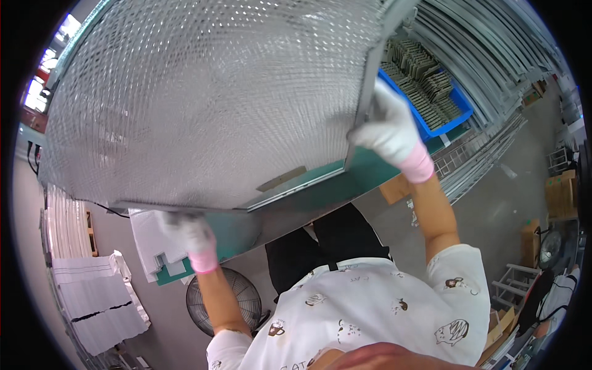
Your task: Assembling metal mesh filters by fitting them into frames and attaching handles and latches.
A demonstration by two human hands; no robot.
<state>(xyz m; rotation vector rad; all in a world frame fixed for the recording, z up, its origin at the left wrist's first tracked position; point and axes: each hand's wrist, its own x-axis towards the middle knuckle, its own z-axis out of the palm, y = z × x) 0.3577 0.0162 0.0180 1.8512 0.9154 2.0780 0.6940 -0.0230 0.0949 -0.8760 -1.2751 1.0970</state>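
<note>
A large silvery mesh panel (216,105) with grey metal frame strips (368,80) along its right and near edges is raised, tilted, in front of me. Near its lower right corner a narrow gap shows between mesh and frame. My right hand (388,132), in a white glove with a pink cuff, grips the right frame strip, thumb toward the mesh. My left hand (192,237), gloved alike, is closed on the near edge at the lower left. Motion blurs it, and its fingers are partly hidden by the panel. Beneath lies a green-topped table (376,166).
A blue bin (459,117) with rows of small metal pieces stands beyond my right hand. Long grey profiles (487,43) are stacked at the far right. A floor fan (237,296) stands below my left arm. White sheets (98,302) lie at left; cardboard boxes (561,194) at right.
</note>
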